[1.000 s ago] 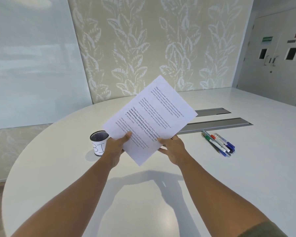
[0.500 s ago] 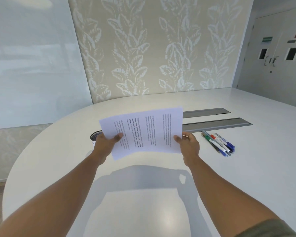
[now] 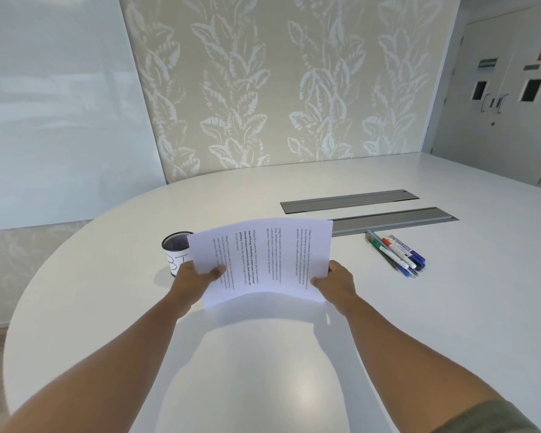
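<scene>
At far left a black mesh pen cup stands on the white table, partly behind the left hand. That hand pinches the left short edge of a printed sheet of paper, thumb on top and fingers beneath. The sheet is held low over the table, bowed upward in the middle. Its long axis runs left to right and its lines of print run near to far. The right hand pinches the near right corner the same way. Both hands sit equally near, one at each end, so setting the sheet down would likely mean lowering them together. A cluster of markers lies well to the right.
</scene>
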Action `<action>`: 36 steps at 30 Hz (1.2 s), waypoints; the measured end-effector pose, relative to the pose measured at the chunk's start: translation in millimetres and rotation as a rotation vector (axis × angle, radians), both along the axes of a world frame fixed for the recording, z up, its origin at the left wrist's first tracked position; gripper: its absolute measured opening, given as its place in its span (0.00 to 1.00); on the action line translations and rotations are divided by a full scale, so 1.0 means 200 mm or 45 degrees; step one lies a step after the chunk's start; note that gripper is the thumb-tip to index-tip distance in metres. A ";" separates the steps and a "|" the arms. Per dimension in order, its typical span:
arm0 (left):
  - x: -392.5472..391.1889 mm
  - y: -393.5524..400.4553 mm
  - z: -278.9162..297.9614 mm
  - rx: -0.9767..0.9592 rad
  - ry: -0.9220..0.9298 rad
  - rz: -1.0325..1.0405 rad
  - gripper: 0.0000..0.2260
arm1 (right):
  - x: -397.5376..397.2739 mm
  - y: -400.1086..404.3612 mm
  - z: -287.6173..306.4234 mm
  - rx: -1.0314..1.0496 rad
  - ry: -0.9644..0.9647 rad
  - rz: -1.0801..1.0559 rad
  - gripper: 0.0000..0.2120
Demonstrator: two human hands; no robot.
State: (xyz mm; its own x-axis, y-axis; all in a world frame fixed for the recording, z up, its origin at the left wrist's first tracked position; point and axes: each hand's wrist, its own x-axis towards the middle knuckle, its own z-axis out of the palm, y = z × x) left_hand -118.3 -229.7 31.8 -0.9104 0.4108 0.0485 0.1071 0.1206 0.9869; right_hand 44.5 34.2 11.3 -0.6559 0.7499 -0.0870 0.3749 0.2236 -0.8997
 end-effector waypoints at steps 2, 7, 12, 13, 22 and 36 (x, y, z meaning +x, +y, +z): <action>0.01 0.00 -0.03 -0.044 -0.012 0.012 0.10 | 0.01 0.00 -0.02 0.038 -0.059 -0.001 0.11; 0.00 0.02 0.03 0.002 0.029 0.032 0.12 | -0.01 0.01 0.03 0.109 -0.012 -0.008 0.09; 0.00 0.02 0.06 0.051 0.022 0.033 0.11 | -0.01 0.00 0.06 0.106 0.015 -0.010 0.09; 0.01 0.01 0.04 0.028 0.014 0.024 0.12 | -0.01 0.00 0.05 0.095 -0.015 0.005 0.10; 0.05 -0.07 -0.12 -0.250 -0.035 -0.067 0.17 | 0.03 -0.03 -0.05 0.043 -0.071 0.039 0.12; -0.02 -0.05 -0.01 -0.023 -0.093 0.137 0.12 | 0.00 0.00 0.09 0.012 0.325 -0.051 0.08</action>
